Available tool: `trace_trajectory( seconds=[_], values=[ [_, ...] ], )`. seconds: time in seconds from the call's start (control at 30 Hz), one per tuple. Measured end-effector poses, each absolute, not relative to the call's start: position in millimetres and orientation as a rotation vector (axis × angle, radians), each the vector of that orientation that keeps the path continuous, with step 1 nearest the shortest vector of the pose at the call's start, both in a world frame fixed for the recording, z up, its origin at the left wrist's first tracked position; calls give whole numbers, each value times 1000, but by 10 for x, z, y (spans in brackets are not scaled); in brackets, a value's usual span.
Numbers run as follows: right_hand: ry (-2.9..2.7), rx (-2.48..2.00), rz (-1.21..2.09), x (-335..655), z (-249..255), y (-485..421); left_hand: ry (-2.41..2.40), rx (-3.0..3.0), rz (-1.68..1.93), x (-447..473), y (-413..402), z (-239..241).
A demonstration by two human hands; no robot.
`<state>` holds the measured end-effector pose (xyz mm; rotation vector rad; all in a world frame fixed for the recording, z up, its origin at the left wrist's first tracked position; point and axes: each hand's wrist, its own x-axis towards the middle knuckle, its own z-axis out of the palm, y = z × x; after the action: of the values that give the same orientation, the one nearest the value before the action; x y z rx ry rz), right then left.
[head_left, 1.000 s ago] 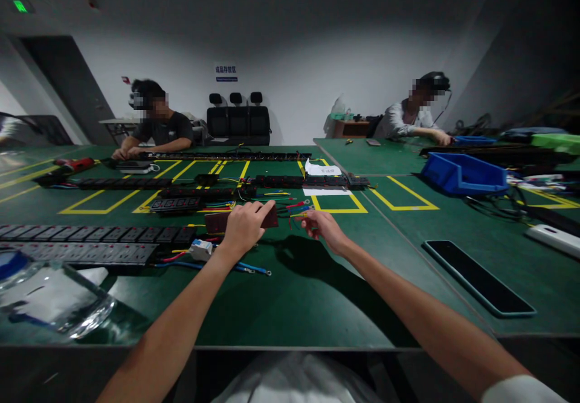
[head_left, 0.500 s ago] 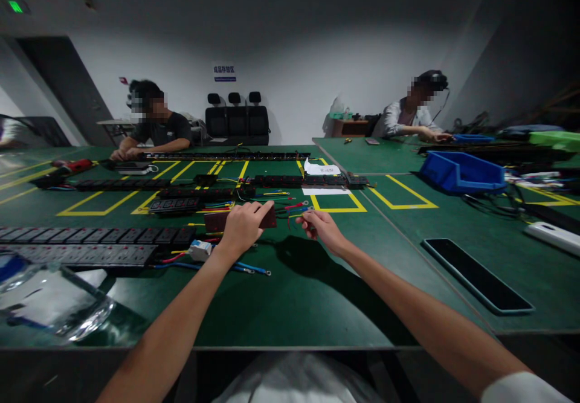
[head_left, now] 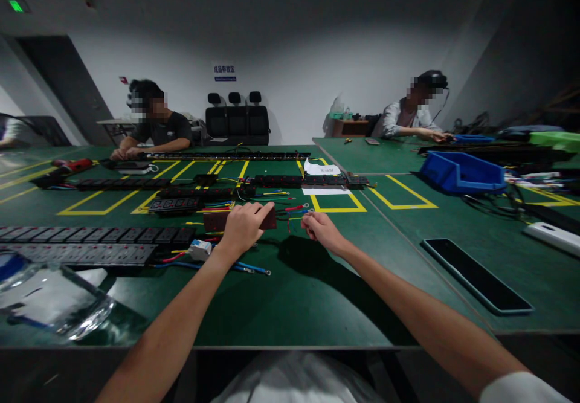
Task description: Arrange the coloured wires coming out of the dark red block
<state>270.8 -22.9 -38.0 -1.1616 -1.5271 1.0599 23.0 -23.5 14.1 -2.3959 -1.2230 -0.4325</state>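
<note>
Showing the head view: the left hand (head_left: 242, 226) grips a dark red-brown flat rectangular module (head_left: 239, 220), fingers curled over its near edge and thumb along its right end. The module lies with its long axis running left to right across the green mat-covered table (head_left: 294, 294), its right end pointing toward the right hand (head_left: 319, 229). The right hand sits just beside that end, fingers closed into a loose pinch; what it pinches is too small to tell, though thin red, blue and yellow wires with ring terminals (head_left: 296, 209) spread just beyond its fingertips.

Left of the left hand lie two long black multi-socket power strips (head_left: 90, 243), side by side, long axes parallel to the module. A small white-and-blue circuit breaker (head_left: 200, 249) rests just below the left wrist, with a blue wire (head_left: 254, 268) trailing beneath the forearm. Nearer the body on the left sits a clear plastic box (head_left: 49, 303).

Right of the right forearm lies a long black flat panel with a teal edge (head_left: 478, 277), and farther out a blue plastic bin (head_left: 462, 173). Beyond both hands, yellow tape rectangles (head_left: 338, 203) mark the mat. A blue-and-white wall sign (head_left: 225, 72) carries writing too small to read. Two other people sit at the far side of the tables.
</note>
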Motion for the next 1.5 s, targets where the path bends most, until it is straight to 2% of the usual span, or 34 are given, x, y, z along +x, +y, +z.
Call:
trace_trajectory(
  seconds=[1.5],
  values=[
    [-1428, -1195, 1095, 2660, -341, -271, -1243, -2435, -378, 220, -228, 140]
  ],
)
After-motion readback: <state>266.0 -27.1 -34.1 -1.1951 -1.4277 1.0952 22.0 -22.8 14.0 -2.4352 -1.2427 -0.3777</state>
